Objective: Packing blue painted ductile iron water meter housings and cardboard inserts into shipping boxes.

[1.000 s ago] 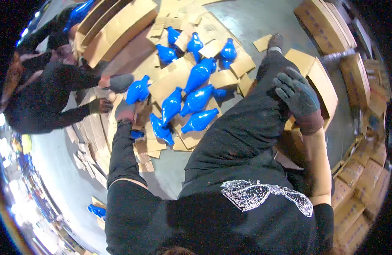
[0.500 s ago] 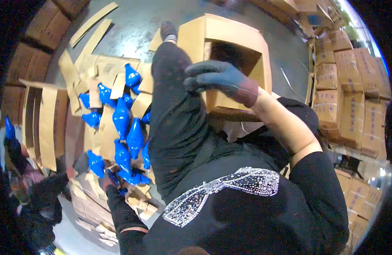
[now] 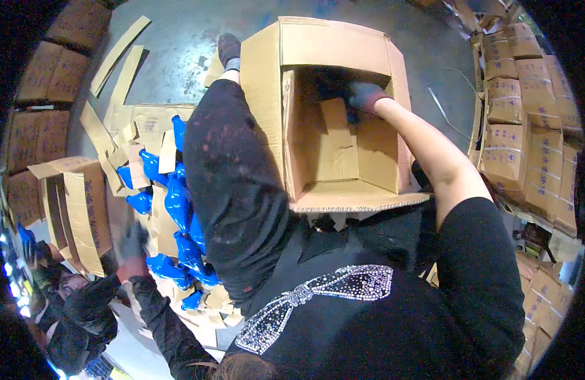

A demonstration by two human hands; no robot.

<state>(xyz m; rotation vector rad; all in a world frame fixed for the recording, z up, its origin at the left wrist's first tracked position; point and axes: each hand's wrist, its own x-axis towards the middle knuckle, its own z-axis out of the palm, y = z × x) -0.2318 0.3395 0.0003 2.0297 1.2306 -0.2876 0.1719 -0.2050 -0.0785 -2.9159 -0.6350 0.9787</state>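
A large open cardboard box [image 3: 333,41] stands tilted toward me beside my leg. My gloved right hand [image 3: 365,96] reaches inside, near its dark upper corner; the fingers are lost in shadow, so any grip is hidden. A strip of cardboard [image 3: 335,120] leans inside the box below that hand. At the left, my gloved left hand [image 3: 134,242] is blurred beside the pile of glossy blue vase-shaped pieces [image 3: 177,199], and its fingers cannot be made out. Several of these pieces lie on flat cardboard on the floor, partly covered by my leg.
A co-worker [image 3: 70,304] is close at the left, beside another open carton [image 3: 83,209]. Another blue piece [image 3: 26,240] is by the co-worker's hand. Loose cardboard strips [image 3: 121,54] lie at the far left. Stacked cartons [image 3: 504,152] line the right; more stacks [image 3: 55,73] line the left.
My right hand has gone from above my thigh into the box. The box now appears more upright and closer. My left hand has shifted forward and left along the blue pieces.
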